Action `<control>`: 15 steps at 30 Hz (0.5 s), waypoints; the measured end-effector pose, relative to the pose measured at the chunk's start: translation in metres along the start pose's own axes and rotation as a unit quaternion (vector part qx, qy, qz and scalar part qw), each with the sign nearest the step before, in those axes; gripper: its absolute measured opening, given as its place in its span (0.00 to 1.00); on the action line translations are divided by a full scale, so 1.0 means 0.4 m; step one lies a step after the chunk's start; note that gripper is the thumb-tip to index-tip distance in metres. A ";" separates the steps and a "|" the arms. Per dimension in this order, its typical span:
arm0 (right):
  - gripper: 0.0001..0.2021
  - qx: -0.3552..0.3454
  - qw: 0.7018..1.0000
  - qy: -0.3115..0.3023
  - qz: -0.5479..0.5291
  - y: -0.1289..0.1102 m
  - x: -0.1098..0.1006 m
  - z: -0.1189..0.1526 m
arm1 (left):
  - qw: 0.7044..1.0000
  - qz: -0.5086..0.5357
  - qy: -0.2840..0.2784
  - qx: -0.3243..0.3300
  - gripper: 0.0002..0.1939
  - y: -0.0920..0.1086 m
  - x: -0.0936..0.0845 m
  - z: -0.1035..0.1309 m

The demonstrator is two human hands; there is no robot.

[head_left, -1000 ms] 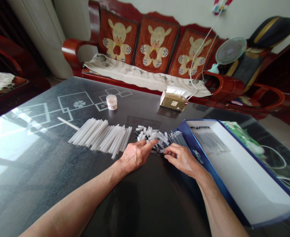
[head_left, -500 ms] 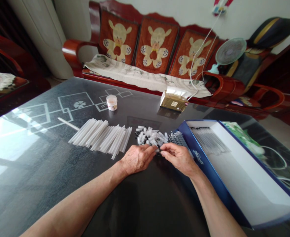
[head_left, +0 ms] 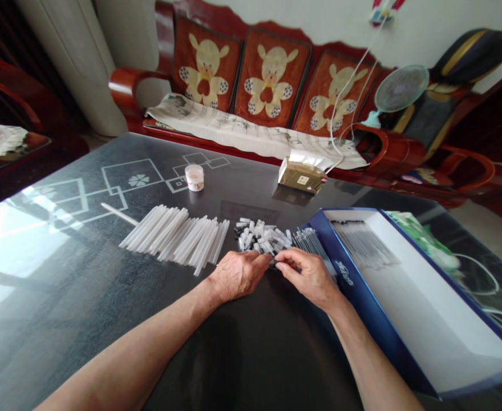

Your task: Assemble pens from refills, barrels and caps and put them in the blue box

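My left hand [head_left: 242, 273] rests on the dark table with its thumb and fingers pressed together. Close beside it, my right hand [head_left: 306, 274] is closed in a pinch, the two sets of fingertips almost meeting. A small dark piece shows at the fingertips, too covered to name. Just beyond them lies a heap of short clear and black pen caps [head_left: 262, 233]. To the left is a row of translucent white pen barrels [head_left: 176, 237]. Thin metal-tipped pen refills [head_left: 308, 242] lie beyond my right hand, against the blue box.
The open blue box [head_left: 409, 308] on the right holds a row of slim clear sticks with black ends [head_left: 364, 242]. Behind stand a small round tub [head_left: 194, 178] and a tissue pack [head_left: 302, 173]. A green-and-white plastic packet [head_left: 422, 240] lies past the box.
My right fingertips have shifted slightly left, nearer my left hand. The pale piece that showed between the fingertips is now mostly covered. The heaps and the box look the same.
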State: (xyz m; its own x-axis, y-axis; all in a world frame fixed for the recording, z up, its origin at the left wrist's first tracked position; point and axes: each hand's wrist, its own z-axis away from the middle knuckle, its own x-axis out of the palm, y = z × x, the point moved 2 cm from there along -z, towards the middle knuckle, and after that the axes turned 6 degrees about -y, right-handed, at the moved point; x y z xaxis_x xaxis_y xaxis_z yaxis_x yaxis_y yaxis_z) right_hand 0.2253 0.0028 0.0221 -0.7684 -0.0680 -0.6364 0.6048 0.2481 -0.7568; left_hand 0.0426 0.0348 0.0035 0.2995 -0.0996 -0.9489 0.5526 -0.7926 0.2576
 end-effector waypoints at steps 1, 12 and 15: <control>0.04 -0.002 1.000 0.004 -0.002 -0.001 0.002 0.000 | 1.000 0.004 0.000 0.000 0.16 -0.001 0.001 0.000; 0.07 0.061 0.990 -0.030 -0.125 0.030 0.021 0.002 | 1.000 0.029 0.007 -0.005 0.16 -0.005 0.003 0.000; 0.08 0.075 0.988 -0.034 -0.127 0.030 0.019 0.002 | 0.999 0.032 0.010 -0.002 0.17 -0.004 0.003 0.000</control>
State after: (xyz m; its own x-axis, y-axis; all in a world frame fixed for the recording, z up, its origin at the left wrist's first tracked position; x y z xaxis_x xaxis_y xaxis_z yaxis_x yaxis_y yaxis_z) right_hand 0.2270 0.0046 0.0082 -0.8869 -0.1748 -0.4276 0.4224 0.0682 -0.9039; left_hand 0.0418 0.0360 0.0021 0.3499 -0.1369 -0.9267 0.5357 -0.7823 0.3178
